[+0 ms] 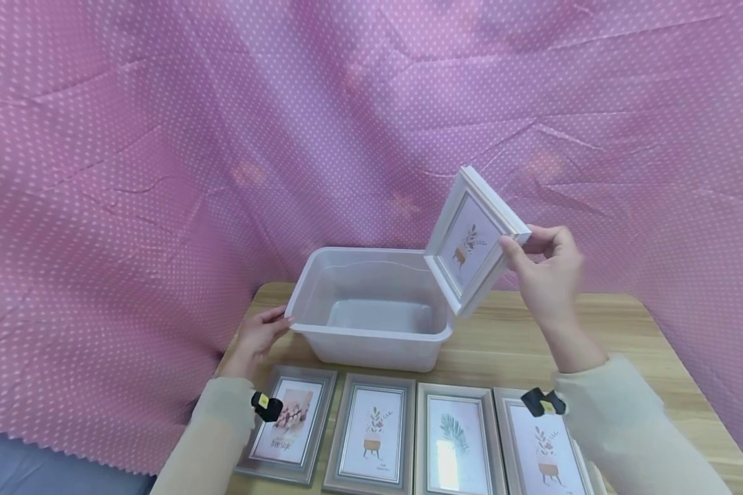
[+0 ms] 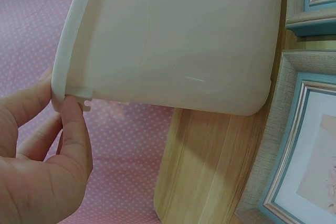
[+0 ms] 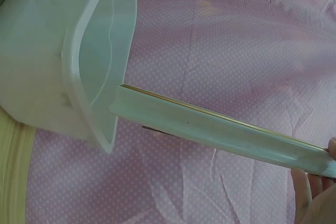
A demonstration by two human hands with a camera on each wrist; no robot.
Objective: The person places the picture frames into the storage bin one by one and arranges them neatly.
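Observation:
My right hand [image 1: 551, 271] pinches a white picture frame [image 1: 470, 240] by its edge, thumb on the front and fingers behind. The frame is tilted, with a potted-plant print facing left, and its lower corner overlaps the right rim of a white plastic bin [image 1: 371, 350] in the head view. In the right wrist view the frame [image 3: 210, 124] shows edge-on beside the bin [image 3: 68, 77]. At the bin's left corner my left hand [image 1: 263, 337] grips the rim, thumb and fingers on either side of it in the left wrist view [image 2: 47, 145]. The bin's floor shows bare.
In front of the bin, several picture frames lie face up in a row: a flower print [image 1: 287, 419], a potted plant [image 1: 371, 433], a green leaf [image 1: 458, 440] and another potted plant [image 1: 545, 447]. They rest on a wooden table [image 1: 520, 344]. A pink dotted cloth [image 1: 347, 137] hangs behind.

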